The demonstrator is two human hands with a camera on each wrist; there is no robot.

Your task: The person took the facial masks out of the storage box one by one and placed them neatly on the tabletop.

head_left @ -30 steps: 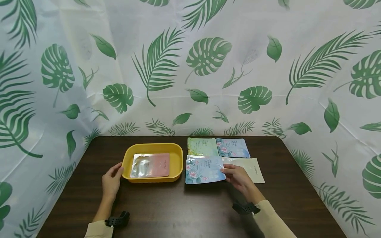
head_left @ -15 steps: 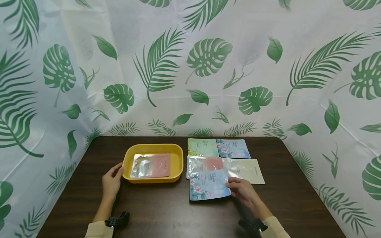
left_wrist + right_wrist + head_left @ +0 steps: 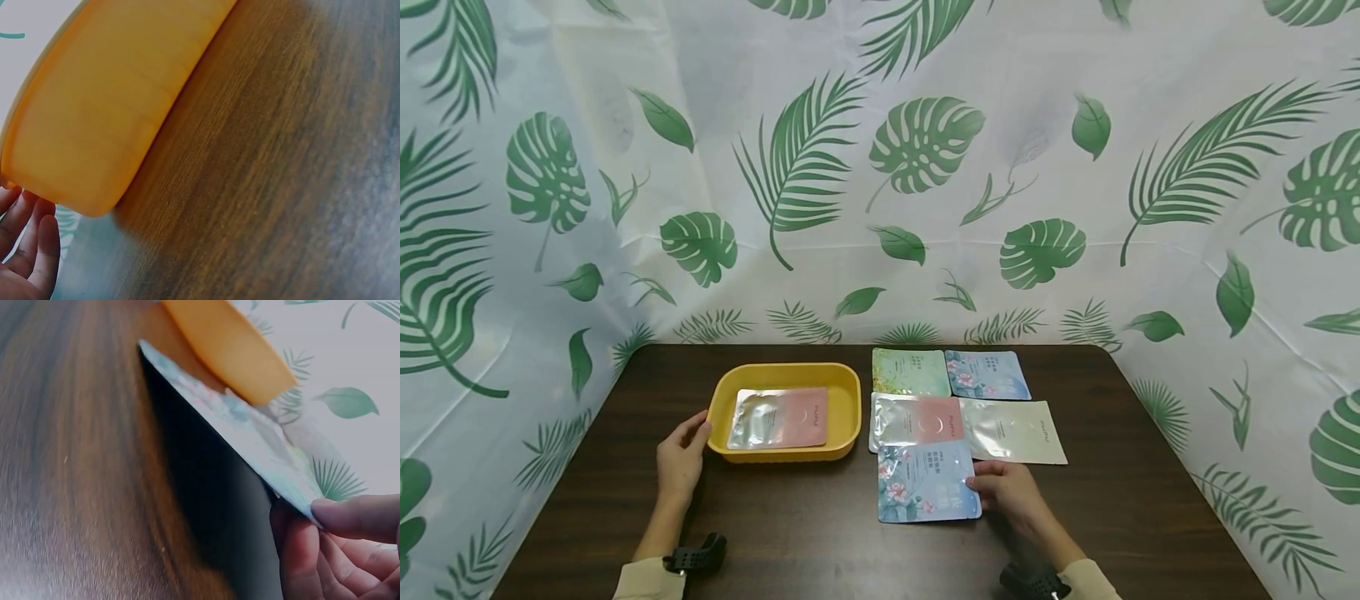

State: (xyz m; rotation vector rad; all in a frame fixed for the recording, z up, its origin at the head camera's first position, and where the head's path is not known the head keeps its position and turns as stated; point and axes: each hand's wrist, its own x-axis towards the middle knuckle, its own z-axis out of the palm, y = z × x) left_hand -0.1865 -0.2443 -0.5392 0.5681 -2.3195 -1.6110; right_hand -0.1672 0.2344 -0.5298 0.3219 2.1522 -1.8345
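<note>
My right hand [image 3: 1013,497] pinches the right edge of a blue floral sheet mask packet [image 3: 928,482] between thumb and fingers. In the right wrist view this packet [image 3: 219,419] is tilted, its near edge raised off the table with a dark shadow below. It lies just in front of a pink and silver packet [image 3: 917,419], at whose lower edge it overlaps in the head view. My left hand [image 3: 681,458] touches the left end of a yellow plastic basket [image 3: 850,371]; in the left wrist view its relaxed fingers [image 3: 47,240] meet the basket's end below the rim.
Inside the basket lies another pink and silver packet [image 3: 778,418]. Behind the held packet are a green packet [image 3: 912,372], a second blue floral packet [image 3: 987,374] and a cream and silver packet [image 3: 1015,432]. A leaf-patterned cloth [image 3: 820,292] hangs behind the dark wooden table [image 3: 805,533].
My right hand has drawn the blue packet toward me and slightly right, off the pink and silver packet, which is now uncovered. My left hand and the basket have stayed put.
</note>
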